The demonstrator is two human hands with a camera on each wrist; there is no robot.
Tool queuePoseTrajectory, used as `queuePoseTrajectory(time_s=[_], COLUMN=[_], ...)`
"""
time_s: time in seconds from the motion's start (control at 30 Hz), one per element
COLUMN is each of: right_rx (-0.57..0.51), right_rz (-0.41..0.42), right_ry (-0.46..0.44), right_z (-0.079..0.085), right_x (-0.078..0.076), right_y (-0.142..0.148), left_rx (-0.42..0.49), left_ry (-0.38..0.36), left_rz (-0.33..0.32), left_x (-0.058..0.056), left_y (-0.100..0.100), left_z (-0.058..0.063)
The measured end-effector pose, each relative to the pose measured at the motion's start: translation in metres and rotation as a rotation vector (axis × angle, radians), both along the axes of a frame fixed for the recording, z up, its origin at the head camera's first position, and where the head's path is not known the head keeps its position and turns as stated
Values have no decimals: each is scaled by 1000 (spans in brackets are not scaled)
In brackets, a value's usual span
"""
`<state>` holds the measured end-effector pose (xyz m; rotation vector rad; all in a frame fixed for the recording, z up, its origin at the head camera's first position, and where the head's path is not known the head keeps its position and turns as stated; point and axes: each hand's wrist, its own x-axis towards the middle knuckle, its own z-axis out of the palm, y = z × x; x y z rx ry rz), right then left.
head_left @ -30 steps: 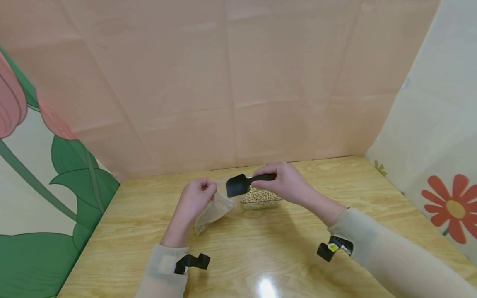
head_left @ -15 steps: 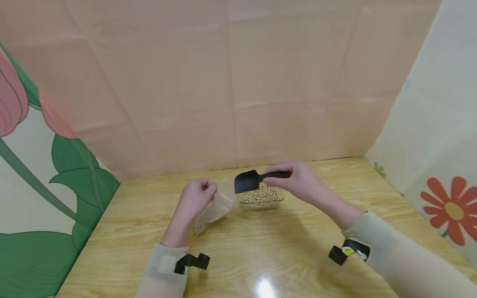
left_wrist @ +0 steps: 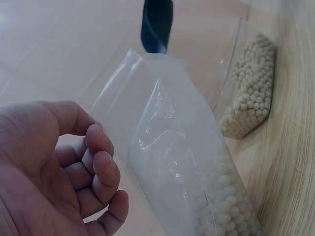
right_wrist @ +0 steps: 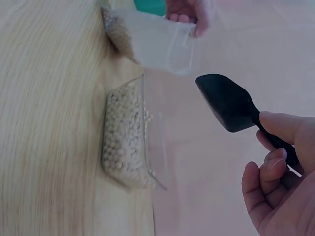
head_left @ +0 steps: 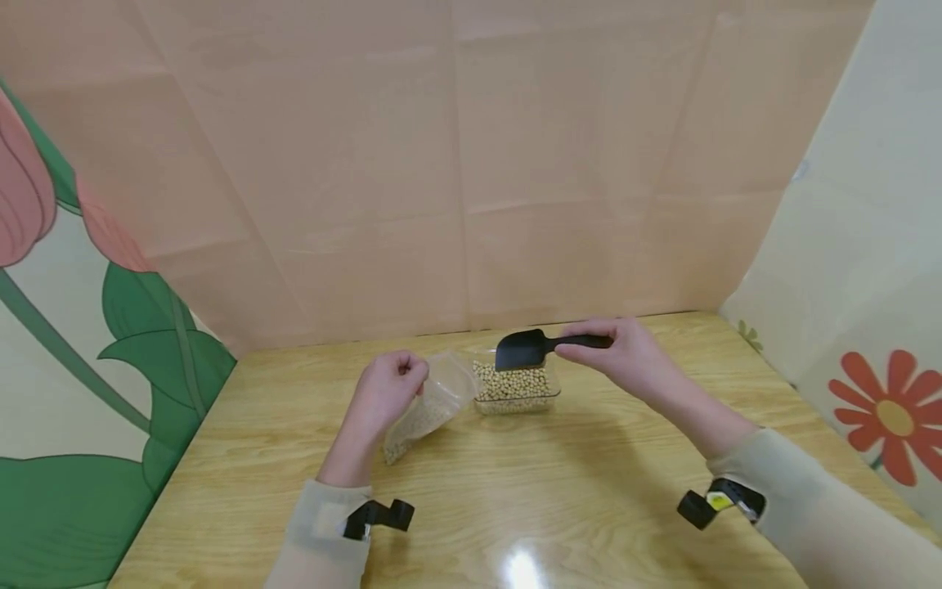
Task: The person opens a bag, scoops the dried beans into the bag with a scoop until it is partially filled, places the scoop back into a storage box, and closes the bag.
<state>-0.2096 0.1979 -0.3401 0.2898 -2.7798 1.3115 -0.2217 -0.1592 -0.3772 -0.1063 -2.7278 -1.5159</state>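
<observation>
My left hand [head_left: 388,386] pinches the top edge of a clear plastic zip bag [left_wrist: 172,142], whose mouth gapes a little. Small round beige beans lie in the bag's bottom corner, close over the wood. With thumb and fingers my right hand [head_left: 621,356] grips a black scoop [right_wrist: 226,103] by its handle. The scoop's blade hangs above a clear plastic box [head_left: 518,403] and shows no beans in the right wrist view. Beans of the same sort [right_wrist: 123,132] fill much of that box, which stands just right of the bag.
Both box and bag are on a light wood table [head_left: 471,507]. A pink sheet [head_left: 456,164] hangs behind its back edge. Printed wall panels stand at either side, one with a red flower [head_left: 894,409], the other with green leaves [head_left: 158,343].
My right hand has moved right with the scoop, from over the bag's mouth to over the box. The left hand and the bag have stayed in place.
</observation>
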Motion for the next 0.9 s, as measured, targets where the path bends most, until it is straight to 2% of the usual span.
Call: queuePoseTrajectory(time_s=[0.5,0.9], right_rx=[87,123], right_rz=[-14,1], right_ry=[17,-11], right_z=[-16,-29], right_x=[-12,-21], right_y=[17,19], left_rx=[23,31], left_ry=[1,-5], left_rz=[-6,-14], left_x=[0,0], left_y=[0,0], left_z=[0,0])
